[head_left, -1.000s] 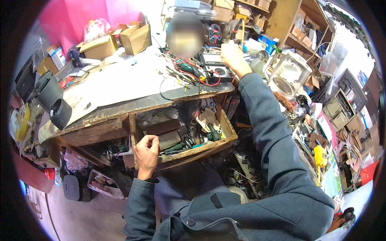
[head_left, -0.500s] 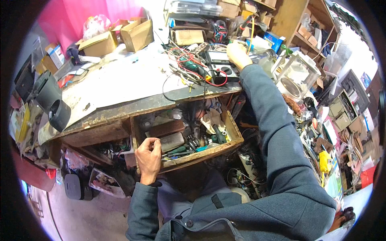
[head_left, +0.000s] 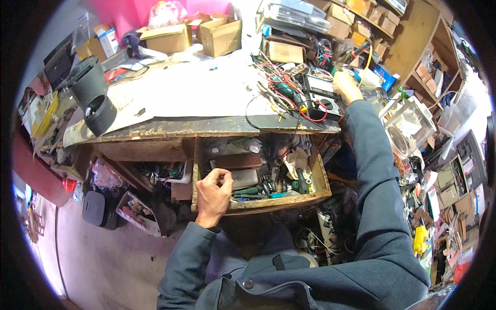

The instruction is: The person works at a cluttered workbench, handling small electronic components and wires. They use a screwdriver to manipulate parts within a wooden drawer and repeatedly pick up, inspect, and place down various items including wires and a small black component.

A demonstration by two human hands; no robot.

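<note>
My left hand (head_left: 213,196) is closed, thumb against curled fingers, over the front left corner of an open wooden drawer (head_left: 274,204); anything inside the grip is hidden. Inside the drawer lie a brown block (head_left: 238,161), a grey block (head_left: 244,178), a green-handled screwdriver (head_left: 301,182) and several other hand tools. My right arm stretches across the bench's right end. Beside a multimeter (head_left: 319,103) with a dial, my right hand (head_left: 345,87) reaches into the clutter. Its fingertips are washed out by glare and partly hidden, so its grip is unclear.
Tangled red and black leads and a green-bodied tool (head_left: 287,92) lie left of the meter. Cardboard boxes (head_left: 221,37) stand along the back. A dark cylindrical container (head_left: 99,114) is at the left edge. A clear-sided appliance (head_left: 411,124) and heaped parts crowd the right.
The whole view has swung, so bench and drawer sit further right in the picture. My left hand stays closed at the drawer's corner, and my right hand stays beside the multimeter.
</note>
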